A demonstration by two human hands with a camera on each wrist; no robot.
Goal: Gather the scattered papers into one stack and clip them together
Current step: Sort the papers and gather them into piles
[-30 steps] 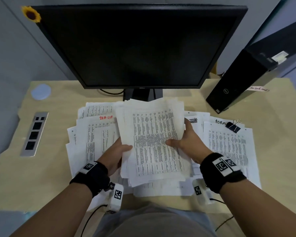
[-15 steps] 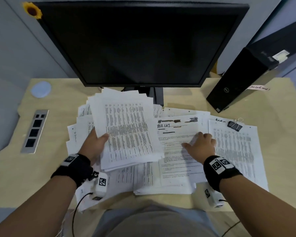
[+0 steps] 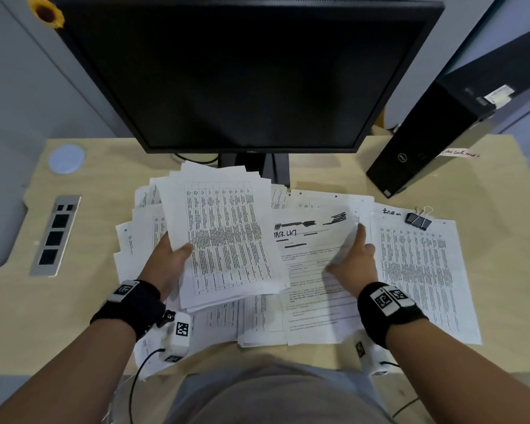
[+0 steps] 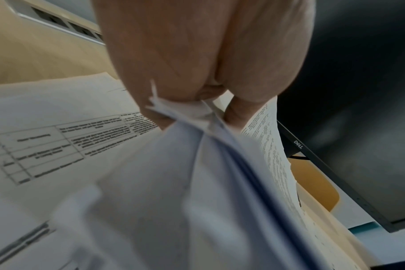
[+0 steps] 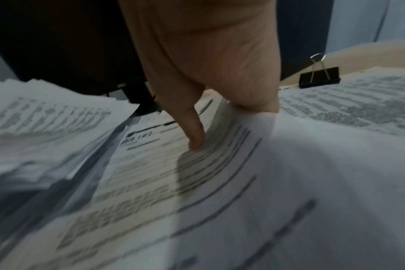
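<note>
1. A pale wood desk (image 3: 487, 246) fills the head view, with a dark Dell monitor (image 3: 245, 71) across the upper centre and a black Dell computer case (image 3: 435, 139) leaning at the upper right.
2. Printed papers (image 3: 416, 270) lie scattered over the middle of the desk, overlapping each other.
3. The left hand (image 3: 166, 261) – left of centre – grips a thick stack of sheets (image 3: 224, 237) by its left edge, thumb on top, raised above the loose pages.
4. The right hand (image 3: 354, 264), right of centre, pinches the lifted right edge of a "TASK LIST" sheet (image 3: 309, 270).
5. A black binder clip (image 3: 418, 220) sits on the papers at the right – apart from both hands.
6. A power socket strip (image 3: 55, 235) is set into the desk at the left edge.
</note>
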